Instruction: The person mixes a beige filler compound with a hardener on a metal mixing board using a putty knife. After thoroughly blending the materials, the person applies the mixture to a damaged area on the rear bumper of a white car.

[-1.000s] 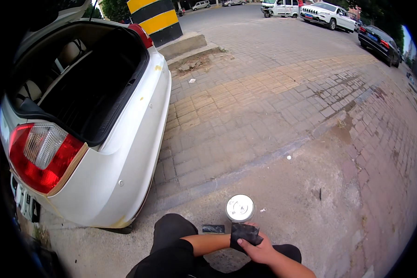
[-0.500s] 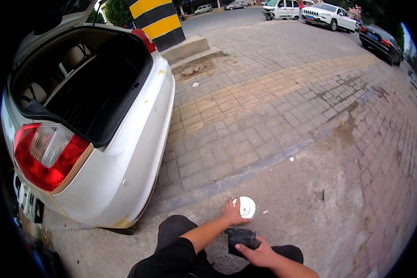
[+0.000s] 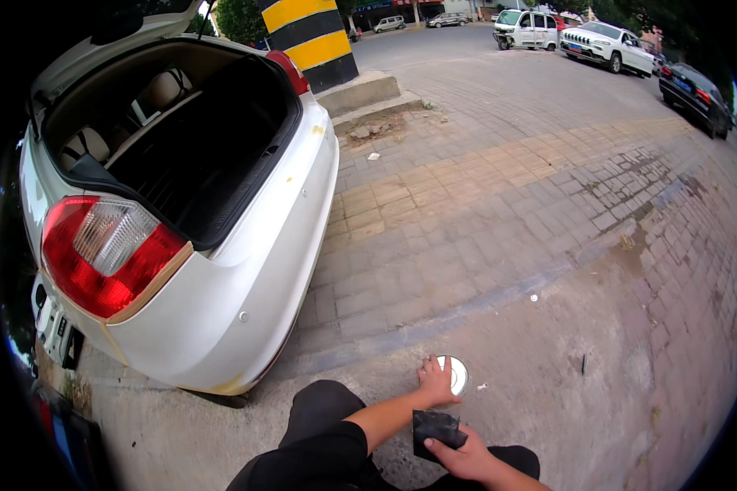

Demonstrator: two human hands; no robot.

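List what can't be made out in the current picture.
Head view throughout:
Round tin: left part of its lid, covered by the left hand.
Black sheet: far face, turned away from the camera in the right hand.
Trunk: any contents lost in shadow.
Raised tailgate: cut off by the upper edge.

The person wears a black short-sleeved top (image 3: pixel 282 475). The left sleeve (image 3: pixel 344 444) is plain, ending around the arm. The trousers (image 3: pixel 319 409) are dark grey to black, with rounded cloth over the knee. Both forearms (image 3: pixel 391 416), the left hand (image 3: pixel 438 383) and the right hand (image 3: pixel 468 455) are bare.
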